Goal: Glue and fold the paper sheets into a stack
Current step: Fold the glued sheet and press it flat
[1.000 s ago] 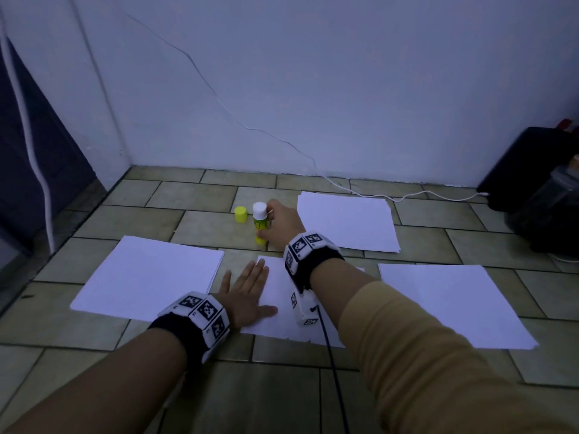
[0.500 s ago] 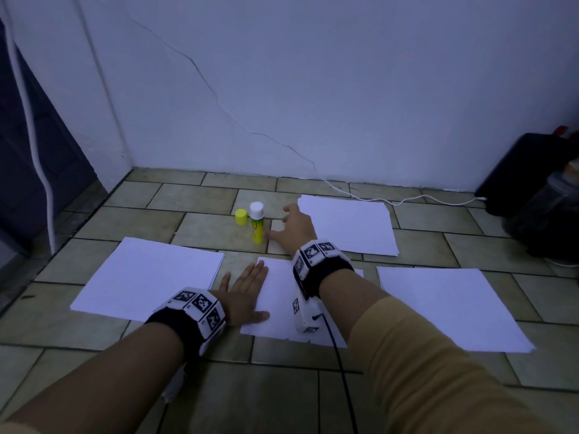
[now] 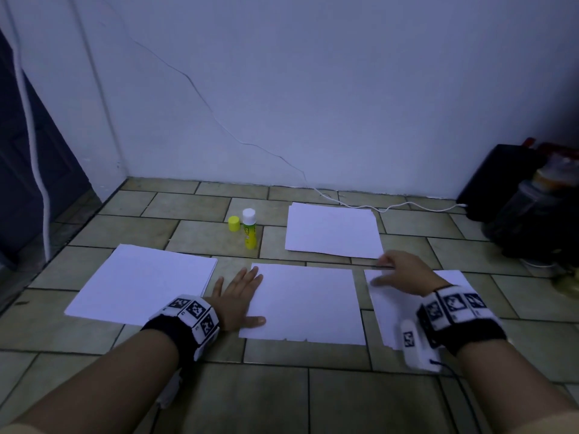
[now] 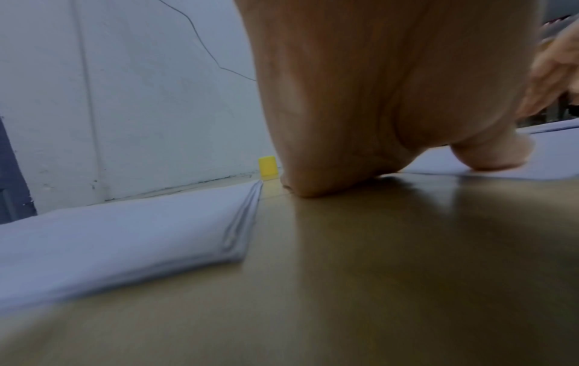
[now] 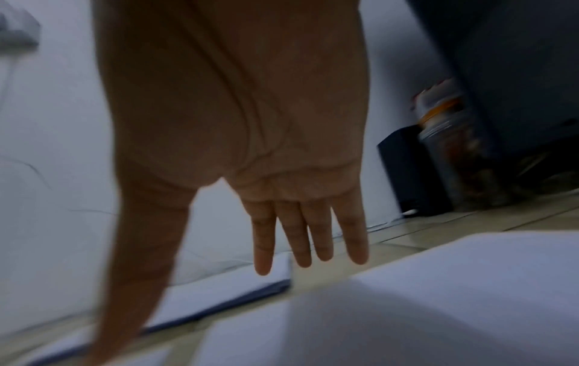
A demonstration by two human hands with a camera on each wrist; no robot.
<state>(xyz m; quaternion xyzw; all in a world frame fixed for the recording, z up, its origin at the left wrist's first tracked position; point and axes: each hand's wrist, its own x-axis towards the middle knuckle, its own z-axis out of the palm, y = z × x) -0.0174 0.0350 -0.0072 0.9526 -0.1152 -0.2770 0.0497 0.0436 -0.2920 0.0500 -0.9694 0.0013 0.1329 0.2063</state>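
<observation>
A tiled floor (image 3: 344, 399) carries four white paper stacks, at left (image 3: 141, 283), centre (image 3: 307, 305), upper middle (image 3: 332, 230) and right (image 3: 388, 305), with an upright glue stick (image 3: 249, 230) and yellow cap (image 3: 233, 223) above centre, a white cable (image 3: 391, 206) by the wall

Dim, bluish indoor light throughout; both wrist views smeared by motion blur, wide-angle bending lines at frame edges.

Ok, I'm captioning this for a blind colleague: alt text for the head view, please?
Left hand rests flat on the middle paper sheet on a tiled floor, while the open right hand hovers over the right sheet. An uncapped glue stick stands beside its yellow cap.
</observation>
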